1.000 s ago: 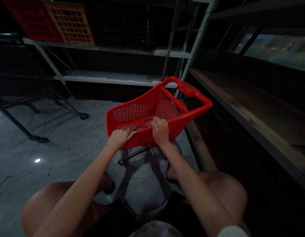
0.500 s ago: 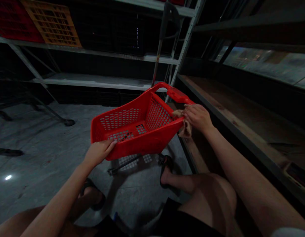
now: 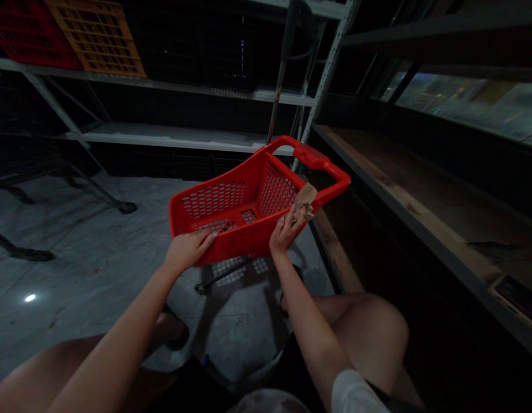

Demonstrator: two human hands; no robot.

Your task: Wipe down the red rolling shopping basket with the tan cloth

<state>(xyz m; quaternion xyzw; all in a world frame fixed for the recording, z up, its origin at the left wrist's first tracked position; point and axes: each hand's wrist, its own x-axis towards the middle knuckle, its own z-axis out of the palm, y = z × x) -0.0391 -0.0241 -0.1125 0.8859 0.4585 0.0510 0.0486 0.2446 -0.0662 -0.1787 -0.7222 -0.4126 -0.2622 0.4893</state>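
A red plastic shopping basket [image 3: 231, 201] with perforated walls and a loop handle hangs tilted above the floor. My left hand [image 3: 186, 250] grips its near rim at the left, fingers curled over the edge. My right hand [image 3: 285, 230] pinches a crumpled brownish cloth [image 3: 305, 198] and presses it against the basket's right side wall near the handle. My bare knees show at the bottom of the view.
Metal shelving [image 3: 163, 137] runs along the back, with a red crate [image 3: 29, 31] and an orange crate [image 3: 98, 37] on top. A long wooden shelf [image 3: 403, 195] stands close on the right. A black bar [image 3: 220, 276] lies on the grey floor beneath the basket.
My right hand left the basket's near rim, went out to its far right edge with the cloth, and now has come back along the right wall. The left hand kept its grip.
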